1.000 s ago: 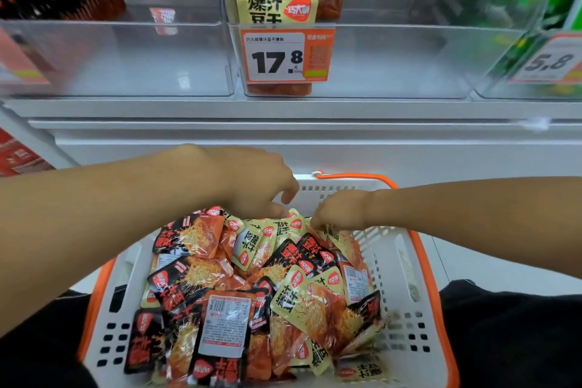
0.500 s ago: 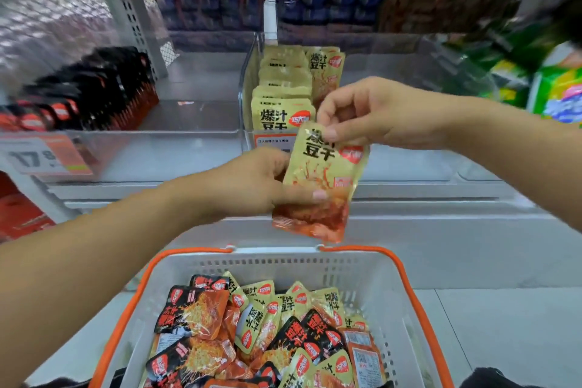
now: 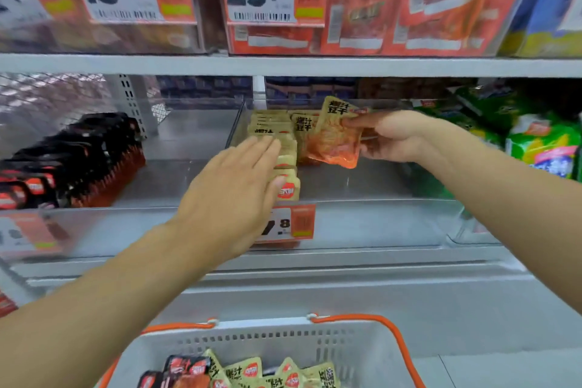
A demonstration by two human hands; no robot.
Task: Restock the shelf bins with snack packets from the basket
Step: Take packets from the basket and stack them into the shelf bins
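My right hand grips a yellow and orange snack packet and holds it over the clear shelf bin, beside the row of yellow packets standing in it. My left hand is flat with straight fingers, its fingertips resting on the tops of that row. At the bottom, the white basket with orange handles holds several yellow and black packets.
The bin to the left holds a row of black and red packets. Green bags fill the bin to the right. Price tags and red packs line the shelf above. A price tag hangs on the middle bin's front.
Both hands rose from the basket to the shelf. My left hand let go of the packet and now lies flat on the row. My right hand carried the packet into the bin.
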